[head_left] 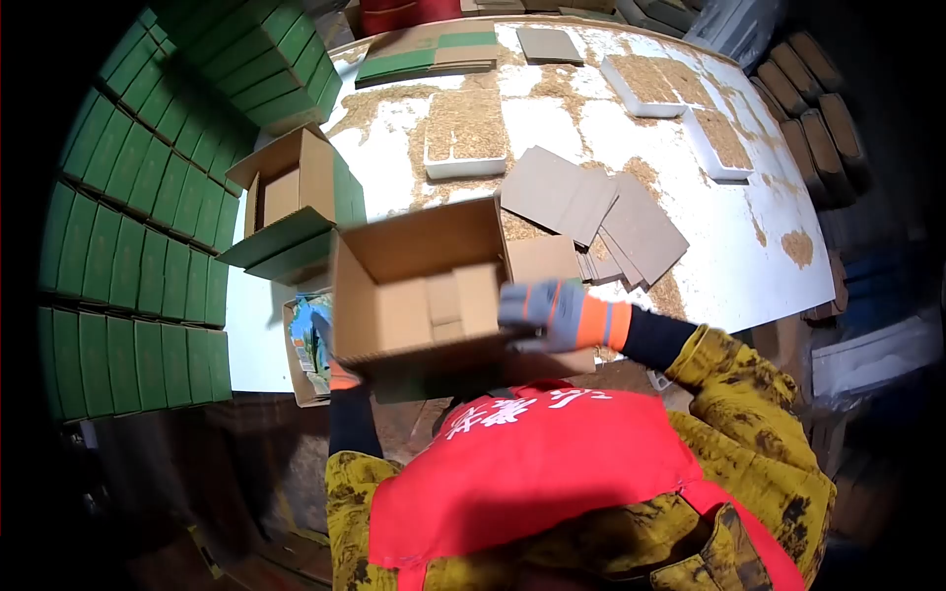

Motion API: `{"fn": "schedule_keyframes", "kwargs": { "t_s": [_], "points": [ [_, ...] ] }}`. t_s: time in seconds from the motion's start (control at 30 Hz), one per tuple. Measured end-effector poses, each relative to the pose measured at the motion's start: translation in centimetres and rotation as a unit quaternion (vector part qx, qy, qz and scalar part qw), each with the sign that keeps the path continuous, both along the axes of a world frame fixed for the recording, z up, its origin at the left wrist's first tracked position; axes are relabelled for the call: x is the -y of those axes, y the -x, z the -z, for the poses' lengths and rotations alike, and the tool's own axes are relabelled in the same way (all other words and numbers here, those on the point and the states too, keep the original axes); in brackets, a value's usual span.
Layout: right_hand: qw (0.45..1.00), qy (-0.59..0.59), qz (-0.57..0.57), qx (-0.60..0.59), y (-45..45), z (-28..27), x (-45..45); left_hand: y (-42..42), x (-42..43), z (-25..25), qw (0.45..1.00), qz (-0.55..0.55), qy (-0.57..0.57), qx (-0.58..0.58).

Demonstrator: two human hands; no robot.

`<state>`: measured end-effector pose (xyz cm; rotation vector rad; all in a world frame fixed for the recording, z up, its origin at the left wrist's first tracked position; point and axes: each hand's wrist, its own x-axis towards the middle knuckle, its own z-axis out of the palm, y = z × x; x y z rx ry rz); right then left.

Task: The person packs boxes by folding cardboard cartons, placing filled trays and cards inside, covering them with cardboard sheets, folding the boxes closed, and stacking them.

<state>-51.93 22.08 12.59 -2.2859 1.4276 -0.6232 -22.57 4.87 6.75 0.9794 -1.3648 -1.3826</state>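
Observation:
An open, empty-looking cardboard box (419,320) is tilted toward me just in front of my body, at the table's near edge. My right hand (548,313), in a grey and orange glove, grips its right wall. On the opposite side my left hand (341,374) supports the box; mostly the orange cuff shows, and its fingers are hidden. Close to the left hand, a shallow carton (296,379) contains blue and green printed packets (313,335). Behind it stands another open green and brown box (313,187).
Stacked green boxes (138,256) form a wall at left. Grey cardboard sheets (591,212) lie fanned on the white table (778,286). White trays of brown shreds (465,133) sit farther back, near flat green cardboard (429,54). Brown bundles (813,118) are stacked at right.

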Motion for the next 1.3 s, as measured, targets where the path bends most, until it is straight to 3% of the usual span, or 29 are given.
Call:
{"fn": "schedule_keyframes", "kwargs": {
  "t_s": [0.03,0.1,0.17,0.23,0.3,0.33,0.37,0.43,0.47,0.5,0.53,0.57,0.67,0.77,0.83,0.9,0.93,0.97,1.0,1.03,1.13,1.23,1.3],
  "points": [
    [0.996,-0.021,-0.089,-0.019,-0.4,1.7,-0.4,0.0,-0.1,0.1,0.996,0.026,0.029,0.075],
    [0.986,-0.091,-0.137,-0.038,-2.1,2.2,-1.5,-0.3,0.1,-0.7,0.975,0.069,0.094,0.191],
    [0.955,-0.219,-0.158,0.125,-0.8,-0.6,-0.7,0.0,0.5,-1.4,0.962,0.075,0.118,0.234],
    [0.881,-0.349,-0.167,0.270,2.5,-2.9,3.1,0.9,0.9,-0.6,0.968,0.050,0.080,0.233],
    [0.829,-0.330,0.045,0.449,7.1,-2.0,7.8,1.3,1.3,1.7,0.974,0.021,0.010,0.227],
    [0.818,-0.230,0.146,0.508,9.2,0.2,11.2,1.6,1.9,2.4,0.974,0.006,-0.021,0.224],
    [0.831,-0.166,0.189,0.497,11.9,3.6,15.2,2.3,2.1,1.9,0.975,-0.001,-0.008,0.224],
    [0.939,-0.006,0.266,0.217,15.4,9.5,21.6,4.0,1.6,0.4,0.973,-0.010,0.014,0.230],
    [0.953,0.043,0.282,0.103,16.5,13.2,24.3,3.5,1.5,1.4,0.973,-0.041,-0.050,0.223],
    [0.952,0.092,0.292,-0.012,16.8,15.9,26.3,3.6,1.5,1.4,0.973,-0.041,-0.044,0.222],
    [0.963,-0.041,0.225,-0.146,16.7,14.9,26.9,3.7,1.6,0.9,0.973,-0.040,-0.037,0.222],
    [0.945,0.067,0.261,-0.186,15.3,17.2,26.9,3.8,1.7,0.5,0.974,-0.036,-0.031,0.223],
    [0.958,0.039,0.217,-0.182,12.6,17.5,25.9,4.6,1.8,0.0,0.976,-0.043,-0.031,0.210],
    [0.973,-0.098,0.127,-0.168,8.8,15.0,23.9,5.4,2.3,-0.3,0.972,-0.041,-0.031,0.231],
    [0.988,-0.092,0.113,0.055,9.9,13.9,23.5,5.0,2.5,-0.3,0.968,-0.029,-0.040,0.247],
    [0.972,0.032,0.220,0.079,14.3,15.4,26.7,5.2,2.3,-0.4,0.965,-0.032,-0.038,0.259],
    [0.947,-0.004,0.309,0.087,16.2,13.3,28.3,5.8,2.1,-0.9,0.963,-0.036,-0.031,0.265],
    [0.933,0.048,0.356,-0.007,19.1,15.9,30.8,6.2,2.0,-1.1,0.961,-0.040,-0.023,0.271],
    [0.926,-0.072,0.370,-0.031,21.3,17.1,33.0,6.4,1.7,-0.8,0.961,-0.048,-0.017,0.273],
    [0.936,-0.224,0.263,0.063,24.1,19.8,35.4,6.5,1.6,-0.5,0.960,-0.054,-0.008,0.274],
    [0.939,-0.263,0.199,0.100,23.7,19.7,34.7,6.2,2.0,-0.6,0.966,-0.045,-0.032,0.254],
    [0.890,-0.340,0.135,0.273,23.3,15.7,32.0,5.8,1.9,-0.3,0.973,-0.053,-0.070,0.213],
    [0.898,-0.313,0.151,0.269,23.2,14.6,30.8,5.7,1.8,0.1,0.975,-0.060,-0.085,0.194]
  ]
}}
